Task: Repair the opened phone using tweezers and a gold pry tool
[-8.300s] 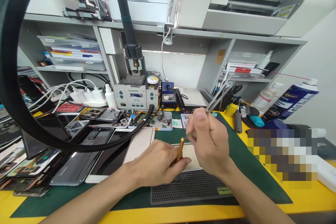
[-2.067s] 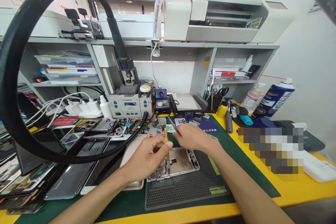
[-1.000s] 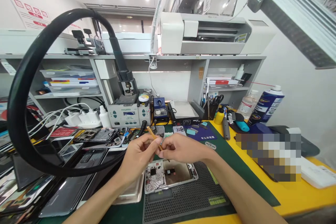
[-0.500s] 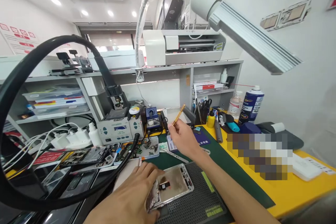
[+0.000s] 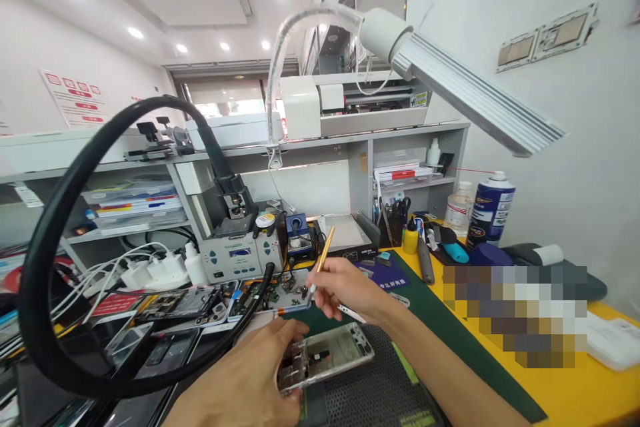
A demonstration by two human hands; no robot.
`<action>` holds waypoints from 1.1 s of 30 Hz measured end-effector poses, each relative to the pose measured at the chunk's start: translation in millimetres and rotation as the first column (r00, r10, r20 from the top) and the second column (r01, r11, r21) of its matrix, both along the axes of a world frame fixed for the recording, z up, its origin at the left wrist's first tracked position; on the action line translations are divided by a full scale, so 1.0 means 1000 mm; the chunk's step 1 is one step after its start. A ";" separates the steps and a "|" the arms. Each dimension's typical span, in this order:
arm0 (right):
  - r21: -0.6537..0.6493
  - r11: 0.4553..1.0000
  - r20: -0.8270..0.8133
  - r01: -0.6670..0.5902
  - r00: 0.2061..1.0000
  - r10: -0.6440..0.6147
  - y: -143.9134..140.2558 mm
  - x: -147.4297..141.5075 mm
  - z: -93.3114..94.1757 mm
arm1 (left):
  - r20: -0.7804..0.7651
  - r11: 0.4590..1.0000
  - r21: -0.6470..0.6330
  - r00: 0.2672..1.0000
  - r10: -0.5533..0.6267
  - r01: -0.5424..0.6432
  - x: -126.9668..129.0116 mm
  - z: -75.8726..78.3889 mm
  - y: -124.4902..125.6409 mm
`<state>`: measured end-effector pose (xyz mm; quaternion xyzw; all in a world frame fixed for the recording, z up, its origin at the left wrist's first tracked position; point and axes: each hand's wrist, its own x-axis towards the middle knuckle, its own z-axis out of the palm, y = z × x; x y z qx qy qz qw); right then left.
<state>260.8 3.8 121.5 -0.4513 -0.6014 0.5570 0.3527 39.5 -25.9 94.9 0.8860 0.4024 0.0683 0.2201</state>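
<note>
Your left hand (image 5: 250, 380) grips the near-left end of an opened phone frame (image 5: 325, 363), which lies tilted on the dark perforated mat (image 5: 380, 393) near the worktop's front edge; thumb and fingers pinch its edge, though the blur there makes the exact hold hard to judge. Your right hand (image 5: 345, 290), just behind the frame and clear of it, is closed on a slim gold-handled tool (image 5: 323, 260) held like a pen, its shaft slanting up and back and its tip down by the fingers. Just beyond that hand, a small tray of loose parts (image 5: 285, 290) sits on the green mat (image 5: 450, 340). A thick black hose (image 5: 65, 213) loops over the worktop's left side, above a spread of dismantled phones (image 5: 165, 307). A soldering station (image 5: 240, 257) stands at the back edge, a blue spray can (image 5: 490, 207) toward the back-right corner, and a lamp head (image 5: 470, 103) hangs overhead.
</note>
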 end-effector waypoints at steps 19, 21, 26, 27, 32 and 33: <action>0.218 0.955 0.250 -0.199 0.958 0.143 -0.015 -0.010 -0.016 | 0.227 0.942 0.318 0.956 -0.185 0.106 -0.015 -0.042 0.017; 0.211 0.957 0.271 -0.201 0.952 0.140 -0.015 -0.009 -0.017 | 0.233 0.936 0.330 0.950 -0.207 0.123 -0.016 -0.044 0.018; 0.198 0.955 0.305 -0.223 0.940 0.156 -0.018 -0.008 -0.016 | 0.233 0.930 0.331 0.941 -0.246 0.162 -0.015 -0.045 0.020; 0.198 0.953 0.309 -0.229 0.937 0.161 -0.018 -0.007 -0.015 | 0.232 0.931 0.329 0.942 -0.243 0.159 -0.014 -0.045 0.020; 0.204 0.947 0.319 -0.248 0.931 0.175 -0.020 -0.005 -0.013 | 0.221 0.939 0.309 0.949 -0.222 0.148 -0.014 -0.042 0.019; 0.207 0.947 0.321 -0.247 0.931 0.173 -0.021 -0.005 -0.013 | 0.219 0.942 0.303 0.951 -0.218 0.146 -0.014 -0.042 0.018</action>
